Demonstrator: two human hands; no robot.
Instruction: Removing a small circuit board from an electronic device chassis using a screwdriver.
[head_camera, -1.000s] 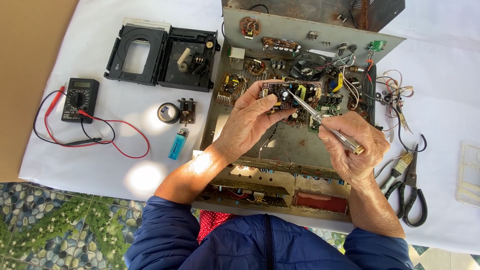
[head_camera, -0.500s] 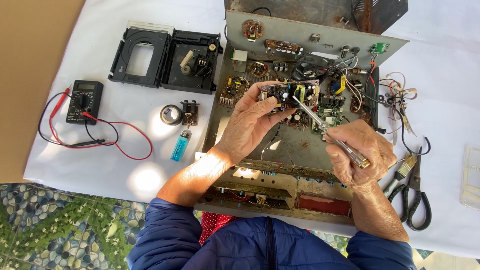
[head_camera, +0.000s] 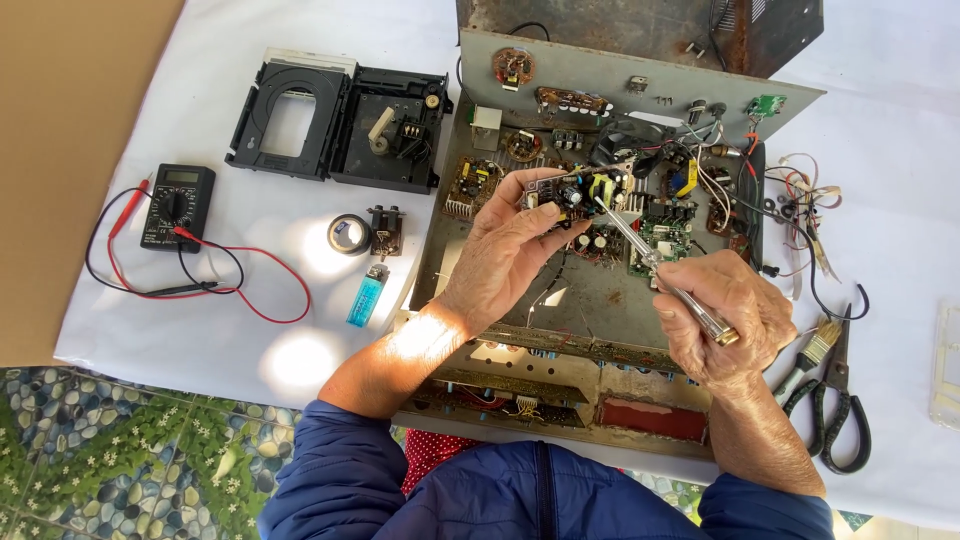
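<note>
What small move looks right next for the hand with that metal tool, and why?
Probably ease the screwdriver tip a touch further down onto the small circuit board. The right hand already aims it there, and the left hand tilts that board up off the chassis to steady it.

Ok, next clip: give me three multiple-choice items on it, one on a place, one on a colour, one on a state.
1. Where does the multimeter lie?
A. left of the chassis
B. inside the chassis
C. beside the scissors

2. What colour is the lighter?
A. red
B. blue
C. yellow

3. What does the right hand hold?
A. nothing
B. a paintbrush
C. a metal-handled tool

Answers: 1 A, it sits on the white cloth far left. 2 B, its body is translucent blue. 3 C, fingers grip the handle, tip at the small board that the left hand holds.
</note>
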